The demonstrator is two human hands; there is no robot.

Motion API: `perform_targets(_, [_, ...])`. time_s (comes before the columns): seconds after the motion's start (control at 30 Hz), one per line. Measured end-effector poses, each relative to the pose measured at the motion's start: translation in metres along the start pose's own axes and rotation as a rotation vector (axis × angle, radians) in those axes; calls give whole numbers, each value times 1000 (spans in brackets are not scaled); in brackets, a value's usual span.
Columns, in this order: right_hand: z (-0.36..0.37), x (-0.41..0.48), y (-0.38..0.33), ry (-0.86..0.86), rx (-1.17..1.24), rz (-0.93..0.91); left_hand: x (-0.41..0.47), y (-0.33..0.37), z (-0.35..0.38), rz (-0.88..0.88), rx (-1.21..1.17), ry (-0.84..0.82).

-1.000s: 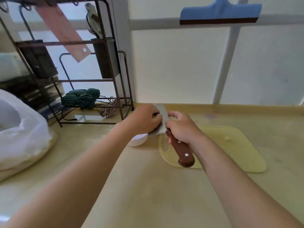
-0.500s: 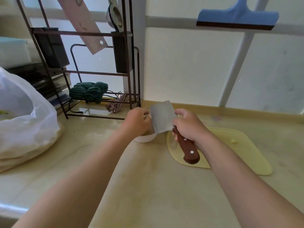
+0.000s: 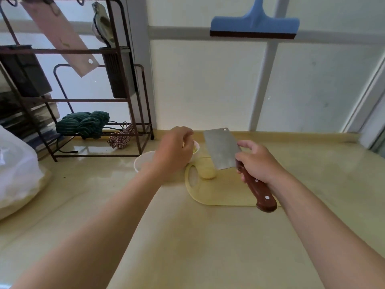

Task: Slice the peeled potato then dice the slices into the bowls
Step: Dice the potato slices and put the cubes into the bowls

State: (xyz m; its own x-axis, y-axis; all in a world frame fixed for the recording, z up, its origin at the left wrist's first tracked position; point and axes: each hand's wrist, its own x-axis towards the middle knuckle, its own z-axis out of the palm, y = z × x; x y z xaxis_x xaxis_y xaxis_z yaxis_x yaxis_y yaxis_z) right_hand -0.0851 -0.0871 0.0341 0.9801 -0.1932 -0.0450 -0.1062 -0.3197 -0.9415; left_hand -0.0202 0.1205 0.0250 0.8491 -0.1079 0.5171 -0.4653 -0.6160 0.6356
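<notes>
Currently mid-task; entries as follows.

1. right hand (image 3: 256, 161): fingers wrapped round the wooden handle of the cleaver (image 3: 220, 151), thumb up by the heel of the blade. The blade is raised with its flat face toward the camera.

2. left hand (image 3: 175, 151): fingers curled downward over the far bowl (image 3: 196, 148). Their tips are hidden behind the knuckles, so whether they pinch any pieces cannot be told.

3. far bowl: white, directly beneath the left fingertips. Pale yellow pieces show inside (so some dicing is judged already done).

4. near bowl (image 3: 141, 161): white, on the wrist side of the left fingers, mostly covered by the hand. Contents not visible.

5. potato (image 3: 206, 173): a peeled, uncut chunk on the cutting board (image 3: 220, 195). It lies between the two sets of fingers, nearer the left ones and just beside the blade's lower corner. Whether the two touch cannot be told.

6. Progress, as a judgement: partly complete. One lot of dice is in the far bowl. Left to do: slice the chunk on the board, dice those slices, and carry them to the bowls.
</notes>
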Motion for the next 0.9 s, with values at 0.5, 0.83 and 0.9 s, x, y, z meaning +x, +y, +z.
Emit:
perform_targets(0.5, [-135,-13,116,222,-26,160,-30,75,174,24,195,-608])
perform_targets(0.83, [-130,-9,122,30,-148,105,-13,76,194,91,248,-448])
perform_targets(0.9, [-130,-8,123,17,-145,100,-13,75,195,124,252,-429])
